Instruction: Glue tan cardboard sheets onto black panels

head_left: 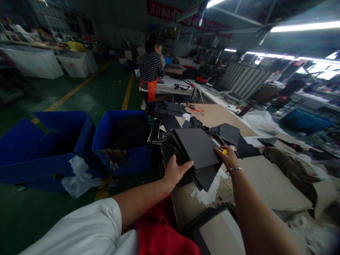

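**One stack of dark sheets, held in both hands**

One stack of black sheets [196, 152], flat, matte, squarish, fanned unevenly so that lower corners jut out toward the person. Held tilted just above the near left edge of the tabletop [265, 177]. Left hand [176, 171] under the near left corner, thumb laid on top, grip pinching the stack. Right hand [228, 157] at the right edge, fingers curled onto the sheets, something small and yellow at a fingertip, a thin bracelet [235, 169] at the wrist.

Beyond the stack: more dark pieces [230, 132] scattered and piled on the tabletop. Bare brown surface to the right and farther back. Near right, crumpled paper and cardboard. Left of the tabletop edge, two blue bins [79, 141] on the green floor, close beside the edge, white paper [78, 175] at their foot. Farther along, another person [151, 71] in an orange apron standing at the tabletop, well apart.
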{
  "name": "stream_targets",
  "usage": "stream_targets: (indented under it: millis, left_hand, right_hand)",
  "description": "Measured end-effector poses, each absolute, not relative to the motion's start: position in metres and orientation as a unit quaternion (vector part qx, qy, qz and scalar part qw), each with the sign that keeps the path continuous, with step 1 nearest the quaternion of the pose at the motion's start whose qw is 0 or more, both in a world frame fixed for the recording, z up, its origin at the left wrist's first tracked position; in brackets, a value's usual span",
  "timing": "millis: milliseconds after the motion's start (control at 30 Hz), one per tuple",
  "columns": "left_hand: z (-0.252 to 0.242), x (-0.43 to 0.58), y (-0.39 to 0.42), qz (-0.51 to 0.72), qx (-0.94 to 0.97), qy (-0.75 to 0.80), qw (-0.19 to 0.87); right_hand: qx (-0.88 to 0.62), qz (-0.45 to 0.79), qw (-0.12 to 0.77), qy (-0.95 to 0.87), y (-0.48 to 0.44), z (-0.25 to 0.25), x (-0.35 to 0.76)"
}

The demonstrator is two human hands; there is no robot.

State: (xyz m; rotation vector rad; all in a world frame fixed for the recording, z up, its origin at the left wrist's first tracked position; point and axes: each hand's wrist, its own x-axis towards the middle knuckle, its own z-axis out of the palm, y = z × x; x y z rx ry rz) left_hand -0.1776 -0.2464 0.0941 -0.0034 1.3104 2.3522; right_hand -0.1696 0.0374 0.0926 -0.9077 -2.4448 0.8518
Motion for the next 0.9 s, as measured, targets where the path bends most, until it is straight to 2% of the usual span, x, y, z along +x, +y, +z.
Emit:
stream_targets:
  millis: [100,200,333,467,700,900]
  left_hand:
    - [0.100,-0.176,-0.237,0.850,0.039,0.491,0.189]
    - [0.102,-0.183,-0.232,0.863,0.027,0.465,0.194]
    - [0.111,-0.199,-0.235,0.855,-0.009,0.458,0.244]
    - [0.126,-0.221,-0.241,0.808,0.058,0.488,0.325]
    - [0.131,-0.244,-0.253,0.745,0.159,0.590,0.268]
    - [0.116,-0.223,-0.235,0.839,-0.008,0.437,0.324]
  right_hand:
    - [-0.334,0.363,0.211,-0.844,0.047,0.083,-0.168]
    - [-0.332,0.364,0.217,-0.843,0.052,0.079,-0.169]
    - [-0.329,0.332,0.219,-0.856,0.052,0.079,-0.170]
    - [-0.335,0.341,0.221,-0.850,0.049,0.078,-0.170]
    - [-0.348,0.348,0.214,-0.844,0.049,0.076,-0.170]
    - [-0.319,0.308,0.199,-0.874,0.041,0.085,-0.170]
